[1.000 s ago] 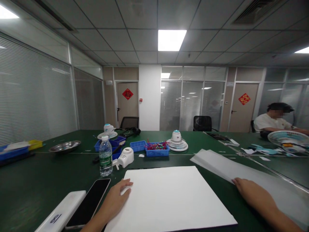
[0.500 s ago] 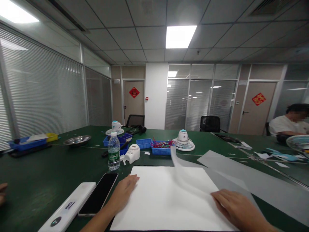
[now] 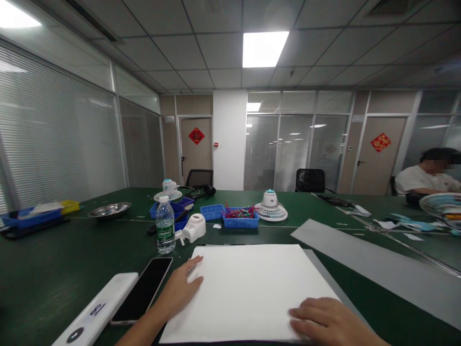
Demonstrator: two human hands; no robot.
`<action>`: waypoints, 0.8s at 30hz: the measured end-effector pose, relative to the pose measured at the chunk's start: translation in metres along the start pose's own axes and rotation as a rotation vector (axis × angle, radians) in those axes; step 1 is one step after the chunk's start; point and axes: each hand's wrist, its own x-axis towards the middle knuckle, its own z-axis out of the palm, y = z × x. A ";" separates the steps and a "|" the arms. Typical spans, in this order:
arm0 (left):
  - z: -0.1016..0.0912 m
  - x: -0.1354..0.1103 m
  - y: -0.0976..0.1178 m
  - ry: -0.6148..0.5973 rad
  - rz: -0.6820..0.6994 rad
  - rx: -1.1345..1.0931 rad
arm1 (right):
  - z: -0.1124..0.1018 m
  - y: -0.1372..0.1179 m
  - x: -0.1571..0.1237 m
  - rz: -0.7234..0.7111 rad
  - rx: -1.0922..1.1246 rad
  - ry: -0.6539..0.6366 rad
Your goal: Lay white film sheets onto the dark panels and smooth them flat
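A large white sheet of paper (image 3: 245,288) lies flat on the table in front of me. My left hand (image 3: 185,286) rests on its left edge, thumb and fingers apart, gripping nothing. On the lower right part of the paper lies my right hand (image 3: 324,319), its fingers stretched out over the surface. A greyish sheet (image 3: 320,269) shows along the paper's right side, mostly hidden beneath it. Farther right, a long translucent sheet (image 3: 367,264) is spread across the table.
Left of the paper are a phone (image 3: 144,290) and a white device marked 18 (image 3: 95,310). Beyond stand a water bottle (image 3: 165,228), a white plastic housing (image 3: 194,228), a blue tray of wires (image 3: 240,221) and a fan part (image 3: 271,209). A person (image 3: 428,175) sits far right.
The curled translucent sheet at the paper's far right has come down flat. My right hand has moved left onto the paper, and my left fingers have spread.
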 end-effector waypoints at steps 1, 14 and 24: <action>0.001 0.000 0.001 -0.006 0.002 0.009 | 0.002 0.011 -0.008 0.045 0.022 0.019; 0.004 0.003 -0.017 -0.066 0.107 -0.004 | 0.053 0.184 -0.183 1.327 -0.195 -0.129; 0.004 0.003 -0.017 -0.038 0.099 -0.040 | 0.021 0.126 -0.106 1.117 -0.264 -0.288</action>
